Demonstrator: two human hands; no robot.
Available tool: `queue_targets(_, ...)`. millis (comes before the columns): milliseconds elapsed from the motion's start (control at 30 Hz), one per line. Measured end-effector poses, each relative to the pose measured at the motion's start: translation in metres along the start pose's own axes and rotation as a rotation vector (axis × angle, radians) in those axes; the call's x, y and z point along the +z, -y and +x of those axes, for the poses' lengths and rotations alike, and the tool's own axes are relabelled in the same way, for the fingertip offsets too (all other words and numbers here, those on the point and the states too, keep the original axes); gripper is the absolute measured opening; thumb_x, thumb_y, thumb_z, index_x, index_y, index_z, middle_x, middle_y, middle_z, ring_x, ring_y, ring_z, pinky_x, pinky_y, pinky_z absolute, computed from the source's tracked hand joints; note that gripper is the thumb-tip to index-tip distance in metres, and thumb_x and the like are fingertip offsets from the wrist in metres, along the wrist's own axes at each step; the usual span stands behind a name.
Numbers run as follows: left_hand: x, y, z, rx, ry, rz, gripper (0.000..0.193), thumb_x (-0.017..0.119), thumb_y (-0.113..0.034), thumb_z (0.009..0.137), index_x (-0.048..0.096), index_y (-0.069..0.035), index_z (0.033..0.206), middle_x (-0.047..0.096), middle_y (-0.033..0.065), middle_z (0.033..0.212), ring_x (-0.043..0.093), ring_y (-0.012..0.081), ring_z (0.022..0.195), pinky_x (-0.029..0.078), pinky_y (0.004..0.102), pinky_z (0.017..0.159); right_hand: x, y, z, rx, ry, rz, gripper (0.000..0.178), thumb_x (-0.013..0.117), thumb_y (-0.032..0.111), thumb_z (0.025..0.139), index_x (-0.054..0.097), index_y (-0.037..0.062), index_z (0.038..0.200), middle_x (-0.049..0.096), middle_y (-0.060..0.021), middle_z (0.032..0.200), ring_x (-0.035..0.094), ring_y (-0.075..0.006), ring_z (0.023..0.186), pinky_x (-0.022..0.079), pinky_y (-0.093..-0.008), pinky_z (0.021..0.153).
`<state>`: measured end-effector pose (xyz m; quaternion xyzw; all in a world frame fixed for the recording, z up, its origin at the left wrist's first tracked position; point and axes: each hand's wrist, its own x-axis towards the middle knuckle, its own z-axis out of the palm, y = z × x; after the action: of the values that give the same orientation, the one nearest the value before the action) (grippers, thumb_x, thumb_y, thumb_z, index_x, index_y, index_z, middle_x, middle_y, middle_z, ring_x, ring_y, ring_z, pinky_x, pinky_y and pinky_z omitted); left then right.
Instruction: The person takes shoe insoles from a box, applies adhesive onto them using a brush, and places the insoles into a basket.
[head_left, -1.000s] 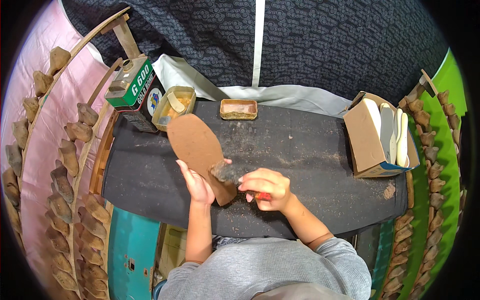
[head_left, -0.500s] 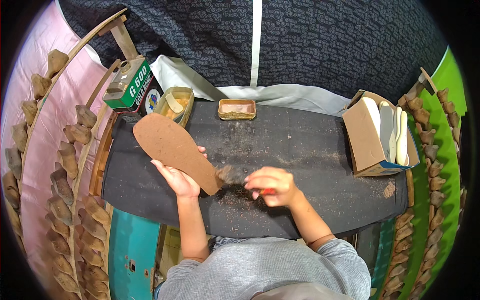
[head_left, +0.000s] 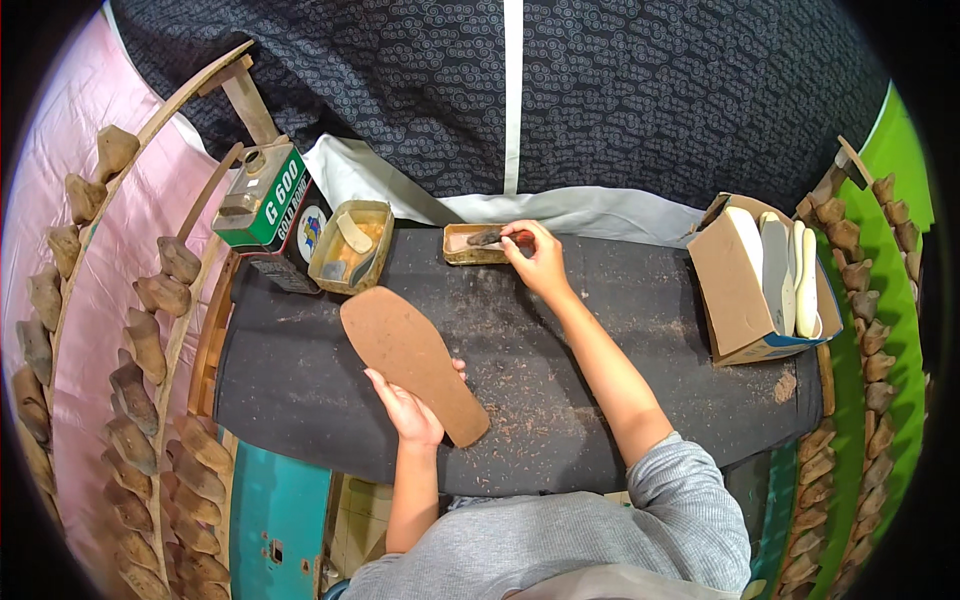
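Brown matte sole-shaped piece [head_left: 408,358], flat, rounded | left fingers [head_left: 380,385] grip it | right fingers [head_left: 526,228] pinch dark brush [head_left: 484,239]

I hold a flat brown sole [head_left: 408,362], its broad rounded end toward eleven o'clock, its narrower end toward five. At one o'clock from it, I grip a dark brush [head_left: 484,239], bristles toward nine, at a small rectangular tray [head_left: 474,258]; whether they touch, I can't tell.
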<state>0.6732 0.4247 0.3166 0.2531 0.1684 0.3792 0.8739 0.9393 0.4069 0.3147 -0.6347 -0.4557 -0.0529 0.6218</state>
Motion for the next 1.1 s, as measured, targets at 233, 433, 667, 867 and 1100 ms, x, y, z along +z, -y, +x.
queue_targets(233, -0.014, -0.006, -0.004, 0.035, -0.031, 0.013, 0.077, 0.022, -0.071, 0.087, 0.043, -0.006, 0.123, 0.059, 0.0124, 0.097, 0.062, 0.0304, 0.078, 0.053, 0.0414, 0.065, 0.023, -0.051, -0.002, 0.18, -0.057, 0.165, 0.018, 0.064, 0.005, 0.08, 0.059, 0.0054, 0.097, 0.062, 0.0, 0.077, 0.054, -0.0039, 0.068, 0.045, -0.0217, 0.062)
queue_targets(433, -0.023, -0.011, 0.003, 0.011, -0.033, -0.025, 0.072, 0.023, -0.069, 0.089, 0.043, -0.01, 0.124, 0.059, 0.0119, 0.099, 0.062, 0.0327, 0.08, 0.054, 0.0453, 0.065, 0.012, -0.05, -0.025, 0.281, -0.137, -0.011, 0.031, 0.071, 0.013, 0.075, 0.057, 0.0074, 0.102, 0.06, -0.0041, 0.086, 0.057, -0.0131, 0.075, 0.046, -0.0257, 0.064)
queue_targets(667, -0.017, -0.002, 0.006, -0.101, 0.041, -0.002, 0.081, 0.018, -0.072, 0.087, 0.043, -0.004, 0.124, 0.06, 0.0148, 0.1, 0.064, 0.036, 0.082, 0.056, 0.044, 0.064, -0.008, 0.035, -0.052, -0.047, -0.166, -0.455, 0.039, 0.064, 0.007, 0.074, 0.05, 0.0023, 0.11, 0.052, -0.0158, 0.105, 0.047, -0.0331, 0.1, 0.037, -0.0406, 0.088)
queue_targets(867, -0.003, 0.012, 0.002, -0.226, 0.173, 0.086, 0.09, 0.012, -0.074, 0.084, 0.043, 0.001, 0.125, 0.06, 0.0199, 0.104, 0.065, 0.0367, 0.082, 0.056, 0.0435, 0.068, -0.01, 0.108, -0.105, 0.416, 0.356, 0.111, 0.04, 0.066, 0.027, 0.084, 0.056, 0.0022, 0.113, 0.062, -0.008, 0.091, 0.058, -0.0121, 0.074, 0.049, -0.0274, 0.062)
queue_targets(1100, 0.007, 0.018, -0.027, -0.216, 0.174, 0.263, 0.086, 0.011, -0.071, 0.086, 0.035, -0.003, 0.133, 0.057, 0.0194, 0.112, 0.063, 0.0315, 0.091, 0.056, 0.0402, 0.072, -0.017, 0.116, -0.118, 0.534, 0.494, 0.297, 0.028, 0.064, 0.018, 0.088, 0.059, -0.0006, 0.107, 0.062, -0.0042, 0.083, 0.058, -0.0069, 0.069, 0.048, -0.0219, 0.055)
